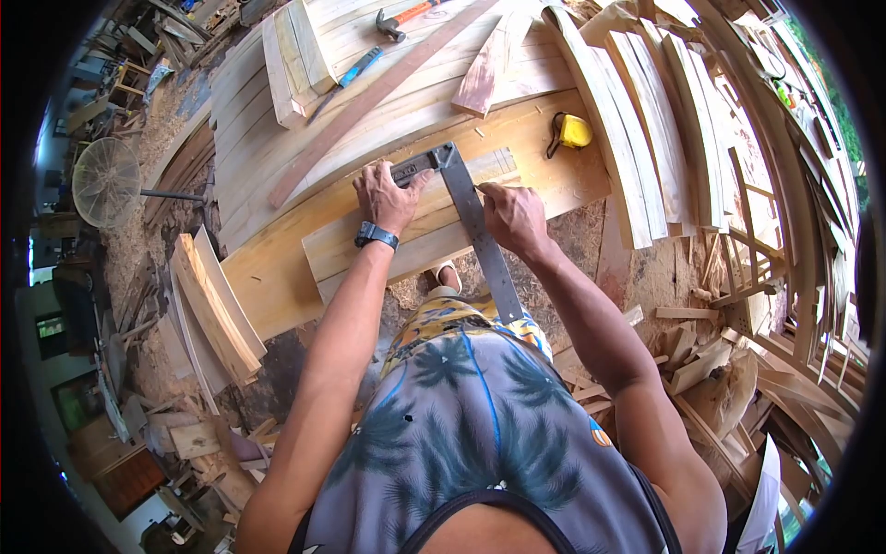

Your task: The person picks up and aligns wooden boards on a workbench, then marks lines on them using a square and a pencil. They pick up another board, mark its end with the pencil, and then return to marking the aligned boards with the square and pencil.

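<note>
My left hand [389, 201] is wrapped over the dark handle of a try square [473, 223], thumb and fingers pressing it against wooden strips [415, 247]. The square's long steel blade runs across the strips and past their near edge, toward my body. Just right of the blade, my right hand [517, 220] is closed in a pinch. Its fingertips meet near the blade's right edge, around something too small to make out. Beneath the strips lies a broad wooden board [277, 291].
A yellow tape measure [573, 131] lies to the right. Farther back are a hammer [391, 25], a blue-handled tool [358, 67] and a long reddish strip [369, 106]. Curved timbers [616, 152] stand at right, curved pieces [217, 300] at left. Wood scraps [711, 379] litter the floor.
</note>
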`<state>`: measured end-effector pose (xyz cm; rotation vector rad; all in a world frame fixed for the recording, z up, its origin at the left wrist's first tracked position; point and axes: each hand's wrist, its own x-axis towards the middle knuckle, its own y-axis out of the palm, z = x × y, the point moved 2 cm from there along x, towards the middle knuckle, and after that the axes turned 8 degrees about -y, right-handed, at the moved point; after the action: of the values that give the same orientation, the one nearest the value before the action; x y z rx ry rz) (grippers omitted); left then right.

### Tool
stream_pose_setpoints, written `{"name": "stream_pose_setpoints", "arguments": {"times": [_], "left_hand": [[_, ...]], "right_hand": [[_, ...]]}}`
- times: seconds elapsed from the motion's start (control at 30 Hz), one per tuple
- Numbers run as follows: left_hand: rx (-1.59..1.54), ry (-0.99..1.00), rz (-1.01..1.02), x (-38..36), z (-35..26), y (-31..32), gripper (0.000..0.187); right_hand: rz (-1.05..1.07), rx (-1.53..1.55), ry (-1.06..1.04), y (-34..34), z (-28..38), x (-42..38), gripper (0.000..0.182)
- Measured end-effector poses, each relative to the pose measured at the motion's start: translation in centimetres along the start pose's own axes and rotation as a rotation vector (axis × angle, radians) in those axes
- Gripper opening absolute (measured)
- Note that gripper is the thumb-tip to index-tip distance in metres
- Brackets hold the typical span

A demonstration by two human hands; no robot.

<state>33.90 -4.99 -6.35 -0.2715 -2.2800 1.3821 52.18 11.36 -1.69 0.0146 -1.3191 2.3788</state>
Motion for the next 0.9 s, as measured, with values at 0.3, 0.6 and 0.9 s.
{"name": "stream_pose_setpoints", "arguments": {"times": [0.3, 0.6, 0.9], "left_hand": [[0.003, 0.028, -0.026, 0.0, -0.2, 0.0, 0.082], [0.023, -0.018, 0.012, 0.0, 0.0, 0.2, 0.087], [-0.003, -0.035, 0.011, 0.0, 0.0, 0.2, 0.082]], "right_hand": [[0.044, -0.028, -0.020, -0.1, 0.3, 0.2, 0.027], [0.296, -0.164, -0.048, -2.5, 1.8, -3.0, 0.014], [0.139, -0.010, 0.039, -2.7, 0.5, -0.7, 0.025]]}}
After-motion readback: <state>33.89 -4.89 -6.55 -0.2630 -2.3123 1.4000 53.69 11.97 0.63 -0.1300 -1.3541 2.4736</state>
